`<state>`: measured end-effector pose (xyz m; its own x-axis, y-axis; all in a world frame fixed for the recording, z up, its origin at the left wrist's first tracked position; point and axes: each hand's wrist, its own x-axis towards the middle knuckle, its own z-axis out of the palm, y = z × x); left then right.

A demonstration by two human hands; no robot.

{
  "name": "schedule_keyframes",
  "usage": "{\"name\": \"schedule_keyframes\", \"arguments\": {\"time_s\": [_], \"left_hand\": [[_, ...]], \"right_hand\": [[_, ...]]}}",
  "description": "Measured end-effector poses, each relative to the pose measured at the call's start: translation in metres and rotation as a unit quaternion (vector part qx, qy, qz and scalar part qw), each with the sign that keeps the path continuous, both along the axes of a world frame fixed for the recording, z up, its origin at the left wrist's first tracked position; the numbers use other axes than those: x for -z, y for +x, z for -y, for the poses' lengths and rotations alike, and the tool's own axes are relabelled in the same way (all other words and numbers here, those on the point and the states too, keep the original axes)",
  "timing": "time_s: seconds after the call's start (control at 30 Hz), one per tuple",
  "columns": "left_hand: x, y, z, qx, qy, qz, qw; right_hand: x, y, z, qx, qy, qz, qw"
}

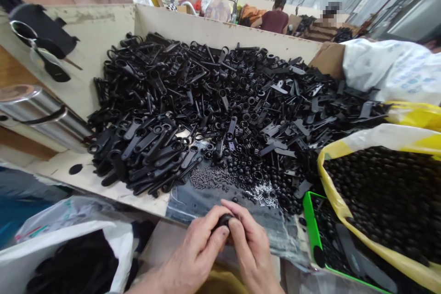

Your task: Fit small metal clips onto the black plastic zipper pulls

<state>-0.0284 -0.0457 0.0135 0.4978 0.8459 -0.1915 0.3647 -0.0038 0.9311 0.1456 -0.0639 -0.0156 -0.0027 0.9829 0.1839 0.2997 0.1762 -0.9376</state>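
Note:
My left hand [198, 250] and my right hand [250, 245] meet at the near edge of the table, fingers curled round one small round black plastic part [224, 221]. Both thumbs press on it, and most of it is hidden between them. Just beyond the hands lies a dark plastic sheet [193, 202] with small metal pins [206, 178] and tiny black round pieces [251, 172] scattered on it. Behind that, a big heap of flat black plastic levers and rings [193, 101] fills the table.
A pale board wall [103, 32] rims the table. A yellow bag of small black round parts [382, 193] and a green tray [310, 220] stand at right, white bags [62, 229] at near left, a metal tube [37, 105] at far left. Several people sit beyond the back wall.

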Motion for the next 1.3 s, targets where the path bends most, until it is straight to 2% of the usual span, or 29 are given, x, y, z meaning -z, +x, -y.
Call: {"name": "schedule_keyframes", "arguments": {"time_s": [0.1, 0.2, 0.27, 0.33, 0.4, 0.47, 0.53, 0.63, 0.73, 0.9, 1.07, 1.13, 1.2, 1.3], "left_hand": [[0.008, 0.004, -0.004, -0.013, 0.108, -0.037, 0.993], [0.01, 0.007, -0.009, -0.025, 0.235, -0.126, 0.963], [0.009, 0.005, -0.011, -0.03, 0.255, -0.155, 0.954], [0.008, 0.002, -0.012, -0.056, 0.167, -0.139, 0.974], [0.011, -0.002, -0.012, -0.092, 0.012, -0.112, 0.989], [0.018, -0.005, -0.012, -0.125, -0.119, -0.092, 0.981], [0.024, -0.007, -0.012, -0.145, -0.179, -0.066, 0.971], [0.026, -0.005, -0.013, -0.118, -0.216, -0.013, 0.969], [0.019, -0.004, -0.014, -0.071, -0.227, 0.002, 0.971], [0.012, -0.008, -0.017, -0.066, -0.216, 0.012, 0.974], [0.02, -0.011, -0.015, -0.044, -0.21, 0.014, 0.977], [0.029, -0.015, -0.01, -0.066, -0.215, 0.032, 0.974], [0.039, -0.02, -0.004, -0.12, -0.241, 0.049, 0.962], [0.046, -0.028, -0.003, -0.186, -0.272, 0.055, 0.942]], "right_hand": [[0.002, -0.006, -0.005, -0.001, -0.033, -0.067, 0.997], [0.003, -0.006, -0.01, 0.01, -0.104, -0.171, 0.98], [0.002, -0.004, -0.014, 0.025, -0.14, -0.2, 0.97], [0.0, -0.002, -0.02, 0.018, -0.157, -0.19, 0.969], [-0.002, 0.001, -0.025, -0.008, -0.153, -0.159, 0.975], [-0.004, 0.004, -0.029, -0.029, -0.126, -0.108, 0.986], [-0.006, 0.005, -0.031, -0.046, -0.089, -0.05, 0.994], [-0.009, 0.005, -0.031, -0.069, -0.058, -0.002, 0.996], [-0.01, 0.005, -0.029, -0.091, -0.054, 0.011, 0.994], [-0.005, 0.01, -0.028, -0.121, -0.08, 0.044, 0.988], [-0.002, 0.014, -0.023, -0.136, -0.1, 0.047, 0.985], [-0.004, 0.017, -0.017, -0.146, -0.103, 0.062, 0.982], [-0.006, 0.025, -0.01, -0.154, -0.101, 0.099, 0.978], [-0.007, 0.043, -0.004, -0.124, -0.069, 0.166, 0.976]]}}
